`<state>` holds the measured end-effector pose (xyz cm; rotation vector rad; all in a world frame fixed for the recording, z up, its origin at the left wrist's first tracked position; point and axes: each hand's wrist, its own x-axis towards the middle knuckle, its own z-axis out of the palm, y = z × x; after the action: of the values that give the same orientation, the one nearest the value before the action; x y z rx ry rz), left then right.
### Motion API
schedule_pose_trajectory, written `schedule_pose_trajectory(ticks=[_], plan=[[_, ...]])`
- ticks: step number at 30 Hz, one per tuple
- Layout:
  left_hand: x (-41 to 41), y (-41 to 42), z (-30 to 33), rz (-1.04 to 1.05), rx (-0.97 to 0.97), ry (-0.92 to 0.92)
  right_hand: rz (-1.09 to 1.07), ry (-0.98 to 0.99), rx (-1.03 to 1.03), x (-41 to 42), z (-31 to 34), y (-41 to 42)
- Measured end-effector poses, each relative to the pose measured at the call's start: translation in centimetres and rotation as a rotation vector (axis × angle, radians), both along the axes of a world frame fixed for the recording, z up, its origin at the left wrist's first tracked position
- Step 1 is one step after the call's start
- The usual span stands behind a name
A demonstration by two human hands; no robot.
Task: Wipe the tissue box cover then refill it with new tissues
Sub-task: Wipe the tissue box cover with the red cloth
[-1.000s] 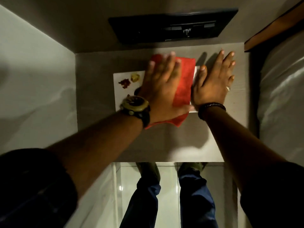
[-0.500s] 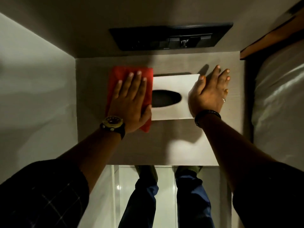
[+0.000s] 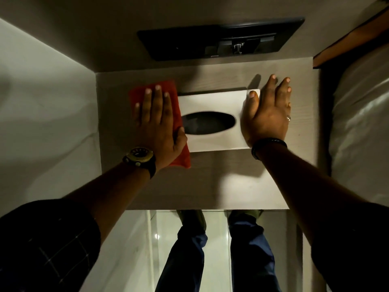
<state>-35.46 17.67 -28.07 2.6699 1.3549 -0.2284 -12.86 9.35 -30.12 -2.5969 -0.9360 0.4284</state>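
Note:
A white tissue box cover (image 3: 212, 102) with a dark oval slot lies flat on a small grey wooden table (image 3: 221, 182). My left hand (image 3: 156, 123) presses flat, fingers straight, on a red cloth (image 3: 166, 86) at the cover's left end. The cloth drapes over that end and hangs toward the table. My right hand (image 3: 268, 110) lies flat against the cover's right end, thumb on its top corner, fingers spread on the table. The slot looks dark and no tissue shows in it.
A dark panel (image 3: 219, 39) with a metal knob is set in the wall behind the table. A white wall (image 3: 42, 123) closes the left side. A bed with pale bedding (image 3: 362, 123) stands on the right. My legs stand below the table's front edge.
One second ago the cloth was over the cover's middle and right, with coloured stains showing on its left. My left hand swept the cloth to the left end; the stains are no longer seen.

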Motion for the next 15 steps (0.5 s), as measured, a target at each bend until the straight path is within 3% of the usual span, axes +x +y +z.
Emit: schedule_pose_trajectory(ticks=[5, 11, 15], plan=[[3.7, -1.5, 0.7, 0.112, -0.004, 0.026, 0.022, -0.029, -0.015, 0.0, 0.0, 0.1], [8.2, -4.1, 0.5, -0.115, -0.010, -0.128, 0.005, -0.041, 0.018, 0.2, -0.6, 0.0], [5.7, -2.8, 0.3, -0.265, 0.006, -0.097, -0.020, -0.027, 0.041, 0.4, -0.6, -0.1]])
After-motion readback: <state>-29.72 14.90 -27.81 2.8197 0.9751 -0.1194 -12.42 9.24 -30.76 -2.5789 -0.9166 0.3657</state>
